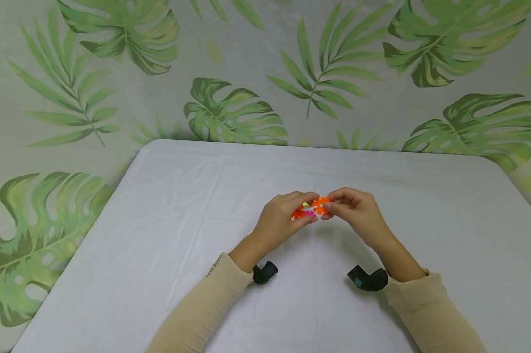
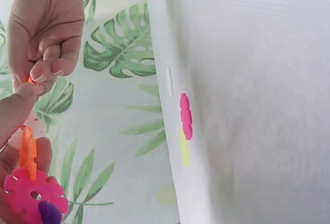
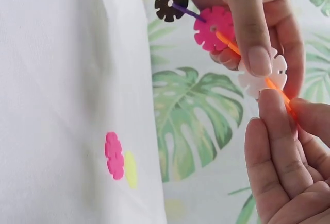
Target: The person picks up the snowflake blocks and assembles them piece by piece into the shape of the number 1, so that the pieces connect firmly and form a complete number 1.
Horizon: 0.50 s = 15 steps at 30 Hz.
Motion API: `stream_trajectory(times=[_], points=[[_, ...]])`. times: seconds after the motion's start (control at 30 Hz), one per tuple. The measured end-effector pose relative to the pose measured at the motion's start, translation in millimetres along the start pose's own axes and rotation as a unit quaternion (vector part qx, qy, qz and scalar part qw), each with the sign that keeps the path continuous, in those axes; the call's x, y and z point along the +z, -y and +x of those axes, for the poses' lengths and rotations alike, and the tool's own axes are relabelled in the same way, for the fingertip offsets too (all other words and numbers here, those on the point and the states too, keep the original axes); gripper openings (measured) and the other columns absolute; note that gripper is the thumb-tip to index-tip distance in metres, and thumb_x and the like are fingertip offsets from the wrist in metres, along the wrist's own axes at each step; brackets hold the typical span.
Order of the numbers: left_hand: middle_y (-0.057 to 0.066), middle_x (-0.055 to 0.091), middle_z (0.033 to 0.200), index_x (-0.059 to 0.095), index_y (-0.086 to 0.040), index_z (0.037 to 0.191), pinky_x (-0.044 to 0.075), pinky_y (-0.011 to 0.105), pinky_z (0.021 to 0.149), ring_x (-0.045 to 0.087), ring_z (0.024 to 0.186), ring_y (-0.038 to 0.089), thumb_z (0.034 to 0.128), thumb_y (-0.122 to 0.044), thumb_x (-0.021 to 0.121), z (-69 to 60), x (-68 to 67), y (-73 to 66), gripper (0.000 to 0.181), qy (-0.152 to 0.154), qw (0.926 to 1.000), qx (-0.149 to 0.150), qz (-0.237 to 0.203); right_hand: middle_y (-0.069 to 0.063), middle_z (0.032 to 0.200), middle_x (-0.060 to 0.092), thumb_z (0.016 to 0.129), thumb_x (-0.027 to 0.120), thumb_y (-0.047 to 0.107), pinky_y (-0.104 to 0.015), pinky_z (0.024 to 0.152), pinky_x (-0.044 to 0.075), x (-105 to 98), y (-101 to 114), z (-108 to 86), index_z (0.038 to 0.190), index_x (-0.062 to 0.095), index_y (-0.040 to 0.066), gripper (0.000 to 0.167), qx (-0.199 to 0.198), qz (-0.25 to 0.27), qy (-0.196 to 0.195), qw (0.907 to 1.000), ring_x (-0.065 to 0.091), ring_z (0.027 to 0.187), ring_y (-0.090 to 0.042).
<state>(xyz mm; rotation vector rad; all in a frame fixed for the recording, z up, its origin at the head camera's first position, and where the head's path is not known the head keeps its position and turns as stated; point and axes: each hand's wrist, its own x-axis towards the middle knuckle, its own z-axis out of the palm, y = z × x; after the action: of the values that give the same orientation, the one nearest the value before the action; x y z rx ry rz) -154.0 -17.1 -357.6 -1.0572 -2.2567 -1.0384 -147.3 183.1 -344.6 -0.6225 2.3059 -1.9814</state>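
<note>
A chain of notched plastic discs is held up between my two hands. In the right wrist view it runs from a black disc [image 3: 171,3] through a purple disc [image 3: 188,12], a pink disc [image 3: 214,28] and an orange disc to a white disc [image 3: 252,82]. My left hand [image 1: 285,211] grips the chain, its thumb across the white disc. With thumb and fingers my right hand [image 1: 355,213] pinches an end orange disc [image 1: 321,206], which meets the white disc's edge. How deep their notches sit in each other is hidden by fingertips.
A loose pink disc [image 3: 114,155] and a yellow disc [image 3: 131,169] lie on the white-covered table [image 1: 159,235], beside a thin white piece [image 2: 170,82] in the left wrist view. Behind the table hangs a leaf-patterned cloth [image 1: 247,59].
</note>
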Motion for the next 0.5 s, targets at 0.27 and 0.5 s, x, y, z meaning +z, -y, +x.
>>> stream_trajectory(times=[0.27,0.5], points=[[0.001,0.065,0.094,0.064,-0.007,0.106,0.043,0.016,0.072,0.059,0.078,0.008,0.0750,-0.014,0.074,0.1,-0.2,1.3,0.033,-0.007,1.0000,-0.003,0.001,-0.013,0.083,0.063,0.086,0.058,0.001,-0.032,0.078,0.049,4.9,1.1,-1.1,0.094,0.057,-0.011,0.014,0.014,0.023,-0.002,0.9996,0.063,0.069,-0.032],[0.001,0.066,0.092,0.065,-0.007,0.103,0.044,0.016,0.072,0.060,0.078,0.011,0.0743,-0.014,0.074,0.3,-1.0,2.9,0.031,-0.008,1.0000,0.000,0.003,-0.014,0.086,0.063,0.087,0.058,0.004,-0.032,0.079,0.049,4.7,1.5,-0.8,0.097,0.058,-0.009,0.016,0.014,0.007,0.013,0.9998,0.063,0.073,-0.033]])
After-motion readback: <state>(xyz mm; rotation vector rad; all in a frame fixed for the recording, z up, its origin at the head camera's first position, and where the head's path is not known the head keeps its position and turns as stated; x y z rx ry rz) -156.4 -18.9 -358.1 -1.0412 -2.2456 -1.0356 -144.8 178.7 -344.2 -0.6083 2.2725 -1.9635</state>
